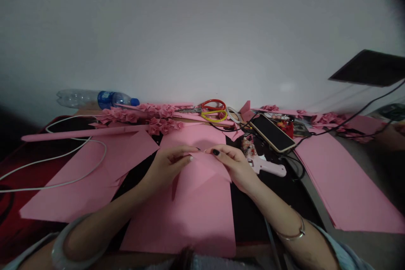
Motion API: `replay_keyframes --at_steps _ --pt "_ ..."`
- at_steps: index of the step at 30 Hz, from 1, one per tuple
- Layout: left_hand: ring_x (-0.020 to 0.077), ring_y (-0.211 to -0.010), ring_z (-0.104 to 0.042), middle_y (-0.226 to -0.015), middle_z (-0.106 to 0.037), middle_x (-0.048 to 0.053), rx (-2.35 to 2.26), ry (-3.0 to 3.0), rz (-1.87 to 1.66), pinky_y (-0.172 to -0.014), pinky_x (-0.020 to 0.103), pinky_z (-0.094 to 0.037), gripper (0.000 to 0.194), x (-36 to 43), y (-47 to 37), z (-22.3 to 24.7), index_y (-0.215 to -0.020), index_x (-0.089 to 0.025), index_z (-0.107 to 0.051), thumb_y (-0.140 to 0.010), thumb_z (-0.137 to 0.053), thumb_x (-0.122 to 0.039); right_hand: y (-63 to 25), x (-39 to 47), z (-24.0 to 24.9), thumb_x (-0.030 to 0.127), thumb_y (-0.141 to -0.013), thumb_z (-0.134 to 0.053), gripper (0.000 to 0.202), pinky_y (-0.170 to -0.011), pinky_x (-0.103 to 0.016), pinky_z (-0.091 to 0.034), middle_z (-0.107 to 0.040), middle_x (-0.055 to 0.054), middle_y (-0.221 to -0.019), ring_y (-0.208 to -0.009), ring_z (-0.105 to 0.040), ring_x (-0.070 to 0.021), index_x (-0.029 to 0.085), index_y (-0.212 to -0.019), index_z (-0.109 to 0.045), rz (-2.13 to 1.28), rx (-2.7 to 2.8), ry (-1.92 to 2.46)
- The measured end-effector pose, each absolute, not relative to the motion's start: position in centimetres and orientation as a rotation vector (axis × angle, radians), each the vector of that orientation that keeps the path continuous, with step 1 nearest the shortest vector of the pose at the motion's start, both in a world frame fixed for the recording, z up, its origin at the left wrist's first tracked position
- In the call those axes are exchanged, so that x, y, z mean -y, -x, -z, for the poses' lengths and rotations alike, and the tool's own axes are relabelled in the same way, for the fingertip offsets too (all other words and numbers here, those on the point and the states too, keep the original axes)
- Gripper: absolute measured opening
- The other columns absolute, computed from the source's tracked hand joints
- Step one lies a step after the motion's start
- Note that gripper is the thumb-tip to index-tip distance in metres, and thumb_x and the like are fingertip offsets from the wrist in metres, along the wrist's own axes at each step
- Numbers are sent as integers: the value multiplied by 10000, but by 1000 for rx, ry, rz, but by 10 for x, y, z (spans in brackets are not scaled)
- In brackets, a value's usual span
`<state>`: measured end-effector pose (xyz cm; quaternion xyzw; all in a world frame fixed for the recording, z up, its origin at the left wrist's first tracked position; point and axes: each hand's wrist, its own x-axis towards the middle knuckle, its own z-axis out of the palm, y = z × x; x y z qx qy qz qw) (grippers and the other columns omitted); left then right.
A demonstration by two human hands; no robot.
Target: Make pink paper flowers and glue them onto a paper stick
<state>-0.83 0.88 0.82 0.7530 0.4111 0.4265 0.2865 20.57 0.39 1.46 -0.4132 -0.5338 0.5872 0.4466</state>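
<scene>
Both my hands pinch a folded piece of pink paper (pixel 205 171) over the middle of the table. My left hand (pixel 172 161) grips its upper left edge between thumb and fingers. At the upper right edge, my right hand (pixel 236 164) closes its thumb and fingers on the same piece. Beneath it lies a large pink sheet (pixel 186 228). A white glue gun (pixel 268 166) rests just right of my right hand. Parts of the folded paper are hidden behind my fingers.
Pink paper flowers (pixel 161 118), scissors (pixel 215 112) and a plastic bottle (pixel 91 98) line the wall. A phone (pixel 274 133) lies at the right among black cables. Pink sheets (pixel 344 181) are stacked far right; others (pixel 79 177) lie left under a white cord (pixel 63 186).
</scene>
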Motion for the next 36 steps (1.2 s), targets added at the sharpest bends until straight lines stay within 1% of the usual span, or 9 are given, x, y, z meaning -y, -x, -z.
replay_keyframes --at_steps 4,10,12,15,17,22,27,31,36 --pt "186 -831 -731 -915 -774 31 -1100 -1803 -1191 -700 268 -609 162 -12 9 -8 -970 -160 -724 -885 -594 -210 -206 -4 -13 592 -785 -646 443 -652 -276 -474 -680 -46 -787 -698 -597 -169 179 -929 -719 -1422 1339 963" --pt "193 -757 -706 -798 -752 21 -1121 -1658 -1094 -659 280 -587 165 -9 6 -7 -808 -161 -728 -853 -637 -290 -203 -2 -22 411 -833 -642 301 -503 -218 -322 -449 49 -547 -515 -392 -89 162 -670 -604 -1164 1458 1136" --pt "178 -736 -688 -764 -729 17 -1070 -1601 -1081 -638 271 -568 200 -7 4 -7 -982 -168 -720 -846 -641 -292 -203 -2 -22 368 -830 -628 196 -472 -215 -281 -393 80 -522 -474 -331 -82 173 -846 -611 -1162 1397 1138" --pt "123 -588 -623 -665 -671 -30 -1013 -1550 -1112 -520 216 -505 460 -4 1 -8 -1292 -195 -551 -843 -637 -251 -202 -2 -20 288 -822 -612 366 -450 -208 -251 -386 115 -512 -440 -286 -82 204 -1157 -492 -1166 1316 1104" --pt "115 -576 -621 -689 -690 -21 -1012 -1598 -1114 -508 206 -499 397 -3 1 -10 -1234 -201 -589 -840 -636 -233 -202 -2 -19 250 -824 -598 394 -445 -216 -240 -406 113 -516 -438 -280 -87 221 -1192 -458 -1128 1327 1086" --pt "196 -924 -709 -1011 -761 66 -1042 -1758 -1154 -787 314 -587 173 -4 3 -9 -979 -194 -736 -858 -614 -213 -202 -1 -23 227 -845 -575 546 -443 -234 -272 -391 105 -515 -436 -304 -98 223 -1367 -415 -1023 1371 1076" --pt "190 -883 -722 -1047 -757 53 -1089 -1726 -1184 -767 310 -602 256 -6 6 -2 -1067 -210 -722 -816 -677 -208 -204 1 -24 220 -783 -673 296 -480 -231 -377 -607 16 -646 -525 -429 -99 185 -1075 -713 -961 1574 1163" --pt "198 -840 -734 -977 -772 42 -1132 -1783 -1218 -746 311 -610 200 -6 8 -1 -1000 -209 -741 -804 -702 -223 -205 3 -24 187 -784 -689 216 -537 -251 -472 -749 -51 -847 -570 -550 -119 203 -989 -756 -757 1721 1144" --pt "155 -735 -726 -844 -777 32 -1085 -2134 -1328 -680 248 -588 98 -5 10 -9 -866 -197 -742 -858 -651 -231 -206 4 -24 140 -845 -633 162 -600 -286 -489 -725 -50 -789 -656 -595 -155 219 -913 -757 -512 1856 989"
